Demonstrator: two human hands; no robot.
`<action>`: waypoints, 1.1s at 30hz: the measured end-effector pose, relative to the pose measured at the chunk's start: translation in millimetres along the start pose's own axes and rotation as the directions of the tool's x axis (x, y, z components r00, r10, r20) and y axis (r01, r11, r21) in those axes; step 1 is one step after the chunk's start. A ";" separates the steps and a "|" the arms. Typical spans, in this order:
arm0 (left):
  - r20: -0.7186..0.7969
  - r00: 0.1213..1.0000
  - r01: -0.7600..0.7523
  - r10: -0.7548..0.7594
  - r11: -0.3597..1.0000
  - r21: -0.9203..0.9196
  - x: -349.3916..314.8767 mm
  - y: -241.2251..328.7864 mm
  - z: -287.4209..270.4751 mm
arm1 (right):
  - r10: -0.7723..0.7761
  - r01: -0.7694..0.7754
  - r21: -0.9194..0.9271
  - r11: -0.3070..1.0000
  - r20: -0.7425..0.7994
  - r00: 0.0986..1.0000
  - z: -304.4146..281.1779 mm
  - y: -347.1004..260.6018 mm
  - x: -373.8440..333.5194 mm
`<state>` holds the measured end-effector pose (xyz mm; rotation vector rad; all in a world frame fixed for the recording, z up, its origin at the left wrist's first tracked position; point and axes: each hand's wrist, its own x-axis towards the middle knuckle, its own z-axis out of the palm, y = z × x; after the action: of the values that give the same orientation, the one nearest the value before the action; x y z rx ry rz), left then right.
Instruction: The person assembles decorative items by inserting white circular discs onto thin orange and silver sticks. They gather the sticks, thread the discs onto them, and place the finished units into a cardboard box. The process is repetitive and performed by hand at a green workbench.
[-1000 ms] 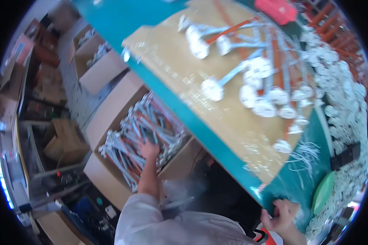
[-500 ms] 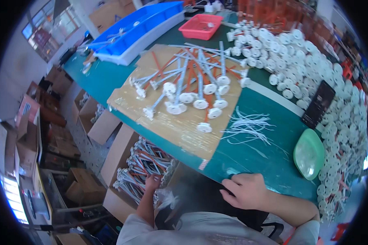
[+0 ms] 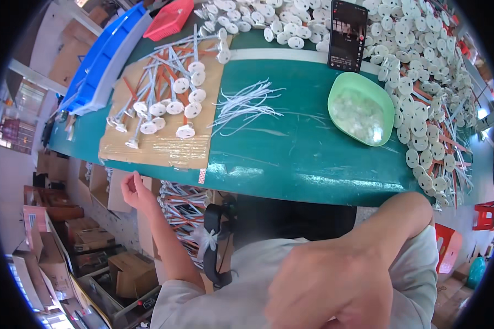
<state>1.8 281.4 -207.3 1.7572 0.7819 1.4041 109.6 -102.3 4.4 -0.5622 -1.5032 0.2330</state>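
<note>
My left hand is raised just off the table's near left edge, beside the cardboard sheet. Its fingers are loosely bent and apart, with nothing seen in them. My right hand looms large and blurred at the bottom, in front of my shirt; its fingers bend down out of sight. Several grey and orange strips with white round discs on their ends lie on the cardboard. Right of them is a loose bunch of thin white ties. A box under the table edge holds more grey and orange strips.
A green dish with small clear pieces sits on the green table. Behind it lies a phone with its screen lit. White discs are heaped along the right and back. A blue tray and red basket stand at the back left.
My left hand has come up out of the box of strips to beside the table edge. My right hand has left the table edge and come close to the camera. The view has turned right.
</note>
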 end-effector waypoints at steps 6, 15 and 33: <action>0.204 0.838 -0.518 0.506 0.855 0.007 55.6 113.8 58.4 | -0.010 -0.009 -0.328 0.944 -0.057 0.998 -9.8 56.4 -42.2; 0.769 0.569 -0.608 -0.292 0.481 0.632 133.8 101.6 223.0 | 0.461 -0.087 -0.802 0.591 0.247 0.852 -35.6 124.1 -111.8; 0.582 0.758 -0.461 -0.296 0.388 0.798 115.5 123.9 269.9 | 0.601 -0.147 -0.836 0.528 0.246 0.760 -38.1 116.8 -110.3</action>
<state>291.6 262.7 -76.1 2.9579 1.1713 0.1023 161.3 -63.7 -147.6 -1.7008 -1.9715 0.0490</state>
